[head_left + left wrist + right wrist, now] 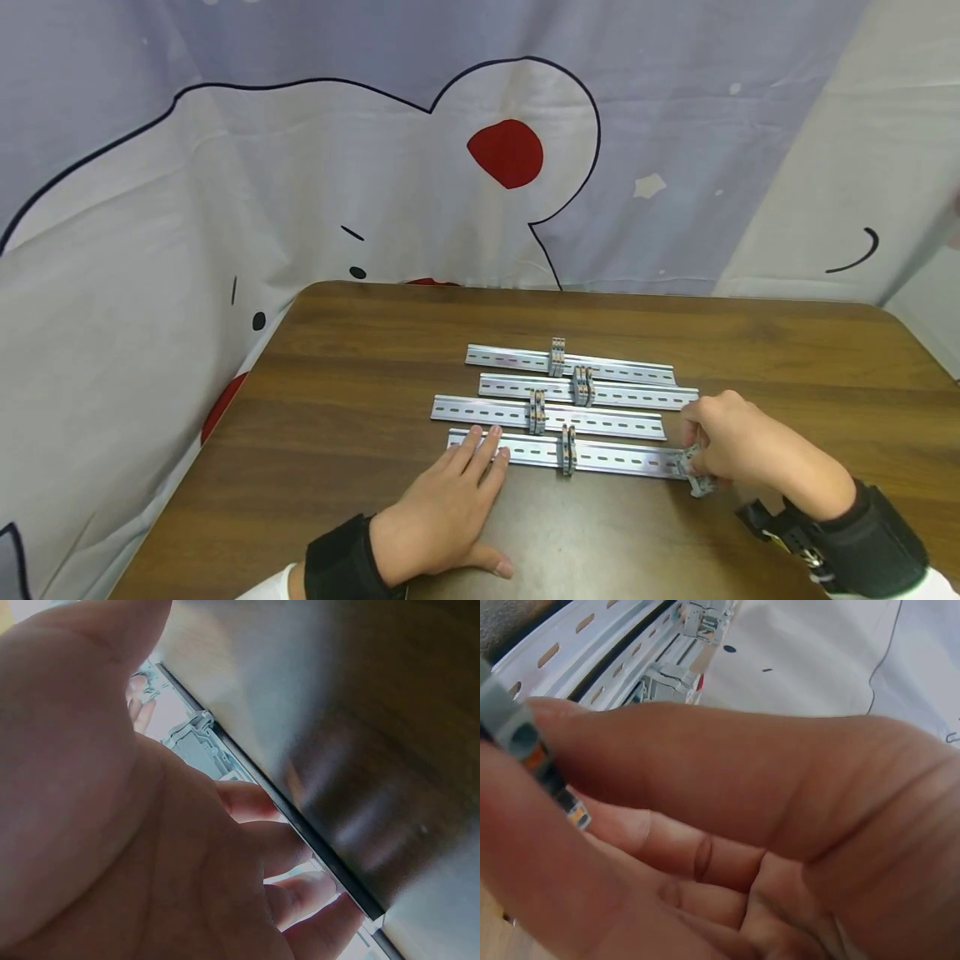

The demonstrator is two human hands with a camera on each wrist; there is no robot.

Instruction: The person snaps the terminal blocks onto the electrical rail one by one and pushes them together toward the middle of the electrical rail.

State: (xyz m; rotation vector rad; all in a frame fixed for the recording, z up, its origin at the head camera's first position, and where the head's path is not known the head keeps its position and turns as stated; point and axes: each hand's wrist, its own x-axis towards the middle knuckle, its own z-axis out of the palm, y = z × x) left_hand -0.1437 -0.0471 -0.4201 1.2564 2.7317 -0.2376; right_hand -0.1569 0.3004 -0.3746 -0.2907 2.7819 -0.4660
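Observation:
Several slotted metal rails lie side by side on the brown table point(360, 358), each with a small grey terminal block clipped on. My left hand point(450, 500) lies flat, its straight fingers pressing the left end of the nearest rail point(525, 450). My right hand point(738, 446) pinches a grey terminal block point(696, 473) at that rail's right end. The right wrist view shows the same block point(525, 742) between thumb and fingers. In the left wrist view the fingers point(262, 825) rest along the rail's edge point(300, 825). A mounted block point(568, 450) sits mid-rail.
A white and lilac cartoon-print cloth point(300, 167) hangs behind and to the left of the table. Three other rails point(600, 367) lie beyond the nearest one. Bare wood shows in front of my hands and along the back edge.

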